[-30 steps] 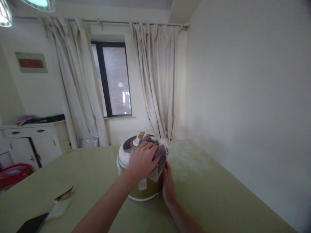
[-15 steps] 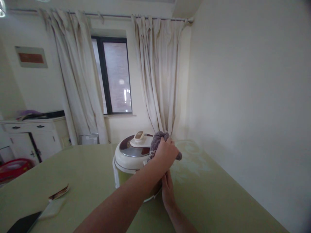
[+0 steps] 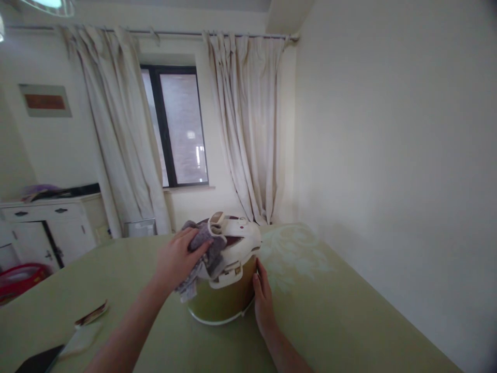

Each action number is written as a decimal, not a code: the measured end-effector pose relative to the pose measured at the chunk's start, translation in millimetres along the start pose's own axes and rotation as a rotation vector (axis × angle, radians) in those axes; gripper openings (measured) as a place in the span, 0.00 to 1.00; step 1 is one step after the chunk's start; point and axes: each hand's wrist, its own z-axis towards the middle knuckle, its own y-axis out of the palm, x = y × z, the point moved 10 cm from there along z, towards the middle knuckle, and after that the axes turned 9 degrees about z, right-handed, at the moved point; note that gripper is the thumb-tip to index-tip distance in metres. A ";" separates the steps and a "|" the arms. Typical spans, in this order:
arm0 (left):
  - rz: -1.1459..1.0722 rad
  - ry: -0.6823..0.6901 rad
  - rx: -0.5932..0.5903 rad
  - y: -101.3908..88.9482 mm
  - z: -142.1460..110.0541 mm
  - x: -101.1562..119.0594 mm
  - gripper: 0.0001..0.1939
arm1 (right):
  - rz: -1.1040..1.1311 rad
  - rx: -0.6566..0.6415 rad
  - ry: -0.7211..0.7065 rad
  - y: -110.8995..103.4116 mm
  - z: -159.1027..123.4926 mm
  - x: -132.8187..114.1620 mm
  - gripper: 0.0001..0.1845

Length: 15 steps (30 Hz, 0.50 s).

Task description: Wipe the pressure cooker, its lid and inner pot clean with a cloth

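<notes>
A rice cooker [image 3: 221,303] with a green body and a white and brown lid stands upright on the table. My left hand [image 3: 175,263] is closed on a grey-purple cloth [image 3: 212,251], pressing it against the left part of the lid; the cloth's lower end hangs over the cooker's side, with a pale label showing. Against the right side of the body rests my right hand [image 3: 264,303], its fingers stretched out and lying along the wall. The cloth and my left hand hide the left of the lid.
The green table [image 3: 318,321] bears a pale leaf pattern. On its left lie a dark flat object [image 3: 41,360] and a small brown-and-white piece [image 3: 91,314]. A wall [image 3: 388,155] runs along the right. Beyond the table are a white cabinet [image 3: 70,228] and a red basin [image 3: 27,282].
My left hand has wiped the cloth from the lid's top to its right side, then back across to the left. My right hand has stayed at the cooker's right side.
</notes>
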 end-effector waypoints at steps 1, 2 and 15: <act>0.005 -0.073 -0.010 3.6 2.9 -19.6 0.22 | -0.001 0.002 -0.002 0.7 -0.4 1.0 0.36; -0.001 -0.138 -0.032 8.5 8.0 -37.8 0.24 | -0.002 0.007 -0.007 1.0 -0.7 1.9 0.37; -0.319 -0.310 -0.212 52.7 99.7 -95.9 0.20 | -0.005 0.040 -0.023 -1.6 -4.9 12.4 0.35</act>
